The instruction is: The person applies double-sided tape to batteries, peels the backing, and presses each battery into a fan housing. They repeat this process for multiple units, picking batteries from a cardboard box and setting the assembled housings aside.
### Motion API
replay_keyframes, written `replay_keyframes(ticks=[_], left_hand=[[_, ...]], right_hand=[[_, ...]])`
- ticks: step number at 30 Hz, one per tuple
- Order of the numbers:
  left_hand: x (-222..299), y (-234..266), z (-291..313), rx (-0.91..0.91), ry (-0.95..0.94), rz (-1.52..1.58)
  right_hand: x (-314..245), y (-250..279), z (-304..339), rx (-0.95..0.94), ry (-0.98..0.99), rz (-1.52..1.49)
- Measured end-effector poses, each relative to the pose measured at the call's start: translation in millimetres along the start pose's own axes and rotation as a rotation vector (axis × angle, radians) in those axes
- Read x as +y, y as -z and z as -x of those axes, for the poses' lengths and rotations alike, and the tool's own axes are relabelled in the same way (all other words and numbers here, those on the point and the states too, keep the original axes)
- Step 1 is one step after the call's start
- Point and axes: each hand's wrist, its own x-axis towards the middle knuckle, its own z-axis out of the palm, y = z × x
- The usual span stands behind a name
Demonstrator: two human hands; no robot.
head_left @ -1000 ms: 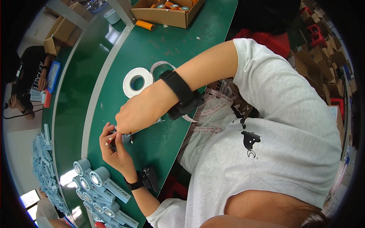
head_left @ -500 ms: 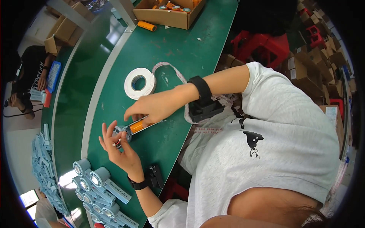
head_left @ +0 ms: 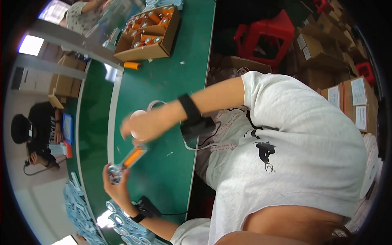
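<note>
Head view. The left hand (head_left: 116,185) is closing its grip around the metal end of an orange-handled tool (head_left: 127,161), holding it just above the green tabletop (head_left: 171,81). The right hand (head_left: 145,124), blurred, is hovering at the tool's orange end; whether its grip is touching the handle cannot be told. A cardboard box (head_left: 149,34) of orange parts is sitting well apart.

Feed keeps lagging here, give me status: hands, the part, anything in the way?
Left hand grips the orange cylinder by its metal end. Right hand blurred above it, grip unclear. White tape roll behind; green table.
</note>
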Motion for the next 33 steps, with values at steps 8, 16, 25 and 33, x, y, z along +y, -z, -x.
replay_keyframes(ticks=[8, 16, 25, 33], left_hand=[[-158.1, 74.6, -142.9, 0.516, 0.252, -0.361], [-61.4, -11.7, -125.8, 0.544, -0.277, -0.913], [54.0, -123.5, -10.1, -0.094, -0.452, -0.515], [29.4, -98.8, 13.5, 0.148, -0.347, -0.373]], right_hand=[[109.7, 79.7, -53.2, -0.03, -0.576, 1.005], [118.1, 85.0, -35.4, -0.14, -0.51, 0.654], [101.4, 79.1, -44.0, -0.492, -0.417, 0.517], [97.8, 56.9, -8.6, 0.01, -0.163, -0.197]])
